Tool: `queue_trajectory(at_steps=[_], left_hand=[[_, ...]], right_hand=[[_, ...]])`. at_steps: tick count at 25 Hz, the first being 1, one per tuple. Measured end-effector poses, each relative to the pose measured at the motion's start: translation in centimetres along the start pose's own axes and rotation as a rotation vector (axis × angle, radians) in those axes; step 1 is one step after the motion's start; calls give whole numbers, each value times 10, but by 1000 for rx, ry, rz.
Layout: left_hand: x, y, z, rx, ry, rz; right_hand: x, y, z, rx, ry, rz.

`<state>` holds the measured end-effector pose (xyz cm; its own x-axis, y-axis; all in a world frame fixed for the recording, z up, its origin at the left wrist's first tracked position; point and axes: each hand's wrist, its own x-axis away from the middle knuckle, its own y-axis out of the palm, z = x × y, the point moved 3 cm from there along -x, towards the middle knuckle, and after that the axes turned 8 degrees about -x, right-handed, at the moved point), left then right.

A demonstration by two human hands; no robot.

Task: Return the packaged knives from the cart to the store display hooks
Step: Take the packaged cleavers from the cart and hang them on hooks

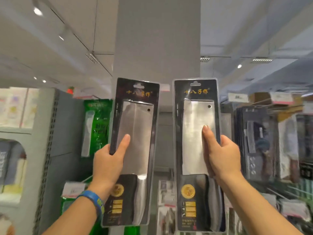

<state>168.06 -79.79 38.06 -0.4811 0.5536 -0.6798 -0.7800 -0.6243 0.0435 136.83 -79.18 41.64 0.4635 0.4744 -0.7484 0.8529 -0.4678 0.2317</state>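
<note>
Two packaged cleavers in black blister cards with gold lettering are held upright side by side, blades up. My left hand [110, 160] grips the left packaged knife [135, 126] at its middle, thumb on the front over the blade. My right hand [220, 155] grips the right packaged knife [196, 119] the same way, thumb pressed on the blade. Each card has a hang slot at its top. Display hooks [286, 106] with price tags stick out at the right; the cart is out of view.
A grey pillar [157, 39] rises straight ahead behind the knives. A green packaged knife [97, 126] hangs on the left panel. Several dark knife packages [257, 141] hang at the right. A perforated shelf upright [49, 133] stands at the left.
</note>
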Motion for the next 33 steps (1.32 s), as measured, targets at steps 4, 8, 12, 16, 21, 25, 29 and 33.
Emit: queue_trajectory(at_steps=[4,8,12,16,21,25,29,33], left_hand=[[-8,19,-3,-8,-1,-11],[-14,34,-17,-20,-70,-56],[5,43,-54,-39,-177,-102],[25,45,-87,-62,-241,-136],[35,51,-106,-124,-295,-128],[25,65,-101,-125,-271,-154],[14,88,-84,-150,-178,-167],[3,106,-65,-219,-73,-135]], right_hand=[[-13,-2,6,39,-79,-3],[-19,4,27,82,-99,-20],[14,13,80,164,11,-113],[39,13,128,196,154,-131],[27,10,148,164,229,-119],[-6,3,145,149,216,-98],[-42,-9,126,182,156,-39],[-73,-27,111,181,151,-11]])
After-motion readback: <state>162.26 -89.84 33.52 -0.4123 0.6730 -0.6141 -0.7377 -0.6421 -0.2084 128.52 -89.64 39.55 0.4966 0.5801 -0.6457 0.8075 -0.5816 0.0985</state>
